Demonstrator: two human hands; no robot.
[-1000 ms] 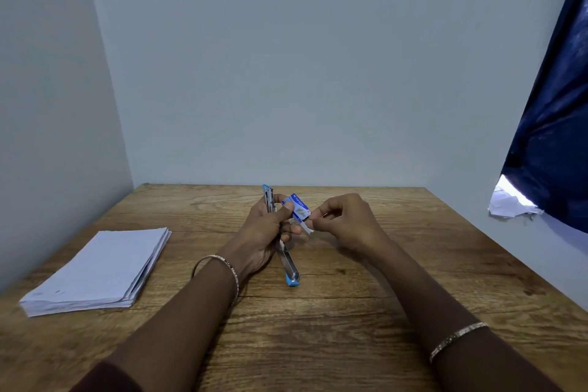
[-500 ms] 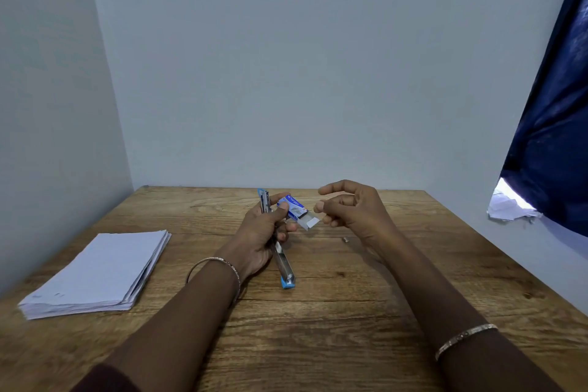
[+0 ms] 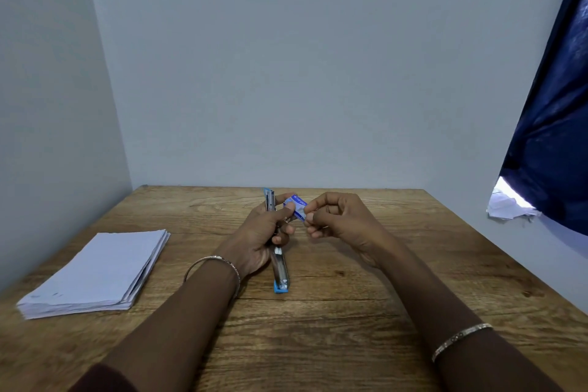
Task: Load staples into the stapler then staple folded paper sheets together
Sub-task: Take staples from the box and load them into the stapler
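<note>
The wooden surface (image 3: 318, 344) fills the lower half of the view, its grain running left to right, and the stapler serves as the marker for everything else on it. Well to the left of the stapler lies the stack of folded paper sheets (image 3: 95, 274), pale and squared up, flat on the wood and untouched. Far to the right of the stapler, off the wood, a dark blue curtain (image 3: 553, 143) hangs along the wall with crumpled white paper (image 3: 506, 205) at its lower edge. The left hand (image 3: 264, 232) is wrapped around the middle of the stapler (image 3: 280, 267), a slim metal body swung open into one long line, with a light blue tip toward the wall and a light blue end resting on the wood nearest the person. Just right of the stapler's far end, the same hand's thumb and forefinger pinch a small blue and white staple box (image 3: 296, 205). The right hand (image 3: 337, 219) is curled with its fingertips closed on the box's right end. Half a second ago that hand was lifted clear of the box with fingers loosely spread; it has since returned and gripped it, while the stapler and papers have not moved.
</note>
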